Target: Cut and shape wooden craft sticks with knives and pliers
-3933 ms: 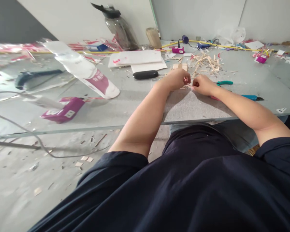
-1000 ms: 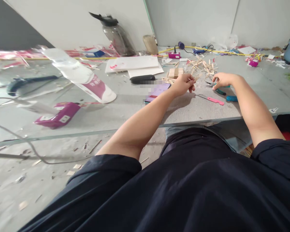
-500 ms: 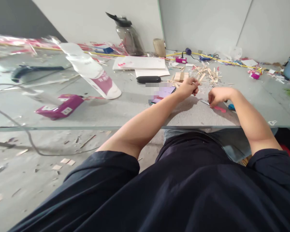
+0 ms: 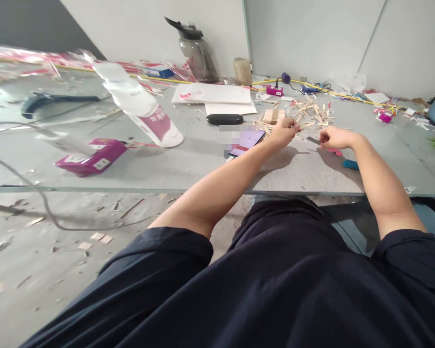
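Observation:
My left hand (image 4: 287, 131) is closed in a pinch beside a heap of thin wooden sticks (image 4: 314, 114). What lies between its fingertips is too small to make out. To its right, my right hand (image 4: 334, 137) is closed on a pink-handled knife (image 4: 335, 152), whose grey blade points left toward my left hand. A blue object (image 4: 350, 165) lies on the table beside my right forearm. Left of my left hand are a phone (image 4: 252, 140) with a lit screen and a black oblong case (image 4: 224, 119). A stack of wooden pieces (image 4: 273, 116) sits behind my left hand.
The glass-topped table (image 4: 188, 174) also bears a white bottle (image 4: 145, 108), a purple box (image 4: 94, 157) with a cable, white packets (image 4: 213, 93) and a dark pair of pliers-like tool (image 4: 58, 101). A large jug (image 4: 199, 55) stands at the back wall. Scraps litter the floor.
My right hand has moved slightly up and away from me with the pink-handled knife. My left hand stays pinched in nearly the same place. The view has shifted a little.

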The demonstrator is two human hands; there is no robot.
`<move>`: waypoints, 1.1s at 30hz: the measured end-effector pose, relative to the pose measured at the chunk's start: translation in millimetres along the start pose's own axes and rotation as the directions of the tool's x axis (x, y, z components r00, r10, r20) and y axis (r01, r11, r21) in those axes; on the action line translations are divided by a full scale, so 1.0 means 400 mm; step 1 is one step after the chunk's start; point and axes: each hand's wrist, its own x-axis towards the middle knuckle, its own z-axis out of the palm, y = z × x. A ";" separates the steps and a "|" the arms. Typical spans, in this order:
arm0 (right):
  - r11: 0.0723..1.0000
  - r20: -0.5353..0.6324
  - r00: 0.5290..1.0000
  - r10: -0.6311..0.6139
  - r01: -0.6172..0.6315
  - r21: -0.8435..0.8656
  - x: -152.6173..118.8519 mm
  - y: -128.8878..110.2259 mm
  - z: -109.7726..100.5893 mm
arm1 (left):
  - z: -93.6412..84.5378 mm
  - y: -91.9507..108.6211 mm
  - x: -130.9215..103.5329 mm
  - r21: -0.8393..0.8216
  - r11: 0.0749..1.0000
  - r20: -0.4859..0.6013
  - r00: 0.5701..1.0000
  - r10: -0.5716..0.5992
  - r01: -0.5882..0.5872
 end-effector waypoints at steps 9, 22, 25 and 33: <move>0.983 -0.272 0.960 0.064 -0.013 0.186 0.034 0.034 0.020 | -0.024 -0.039 -0.015 0.395 0.915 0.184 0.983 0.006 -0.079; 0.987 -0.245 0.956 -0.163 0.154 -0.054 0.073 -0.007 0.087 | -0.038 -0.026 -0.006 0.479 0.877 0.215 0.974 -0.072 -0.041; 0.981 -0.211 0.961 -0.180 0.160 -0.112 0.071 -0.008 0.086 | -0.038 -0.017 -0.006 0.469 0.883 0.192 0.975 -0.109 0.006; 0.934 -0.157 0.972 -0.176 0.115 -0.338 0.060 -0.031 0.079 | -0.038 -0.019 -0.012 0.444 0.895 0.174 0.983 -0.057 -0.027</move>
